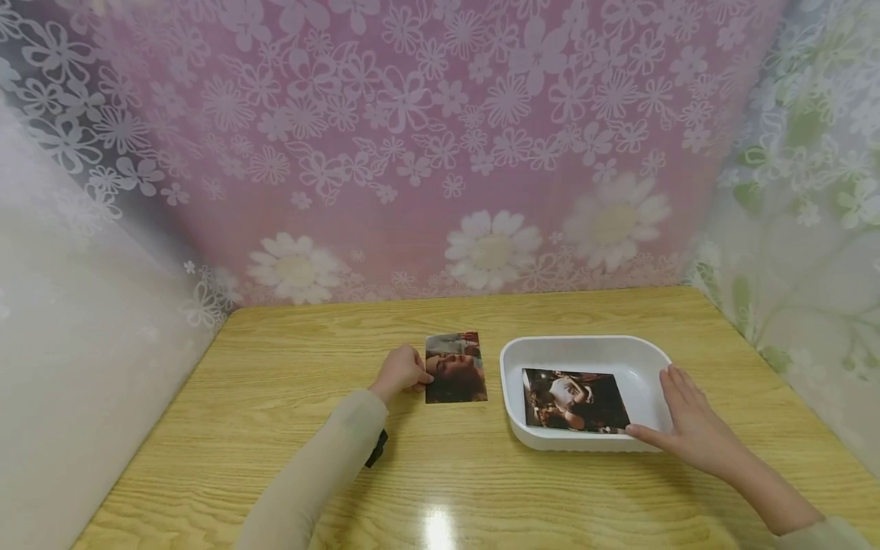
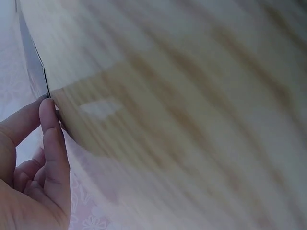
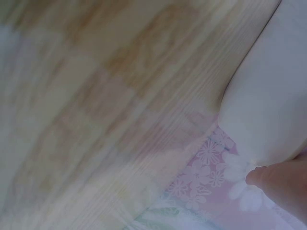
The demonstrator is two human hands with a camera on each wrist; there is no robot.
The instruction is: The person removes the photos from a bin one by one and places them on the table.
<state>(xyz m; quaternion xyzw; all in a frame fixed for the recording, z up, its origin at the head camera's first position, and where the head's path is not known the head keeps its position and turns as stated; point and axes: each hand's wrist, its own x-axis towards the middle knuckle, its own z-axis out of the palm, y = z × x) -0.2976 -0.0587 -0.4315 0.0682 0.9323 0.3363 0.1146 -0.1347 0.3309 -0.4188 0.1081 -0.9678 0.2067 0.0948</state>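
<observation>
My left hand [image 1: 401, 372] pinches the left edge of a photo print [image 1: 457, 374] between thumb and fingers, over the table left of a white tray [image 1: 512, 418]. The print shows a tilted face above a dark lower part. In the left wrist view, the print [image 2: 34, 57] appears nearly edge-on at the fingertips. Inside the tray, toward its left and front, lies another photo print [image 1: 574, 401] with dark figures. My right hand [image 1: 697, 428] spans the tray's front right corner, fingers straight along the right rim and thumb over the front rim.
The wood-grain table [image 1: 275, 473] carries the tray right of centre. A pink flowered curtain [image 1: 385, 191] rises behind the table's far edge. Pale patterned sheets stand at the left and right sides. A black band [image 1: 376, 449] shows at my left wrist.
</observation>
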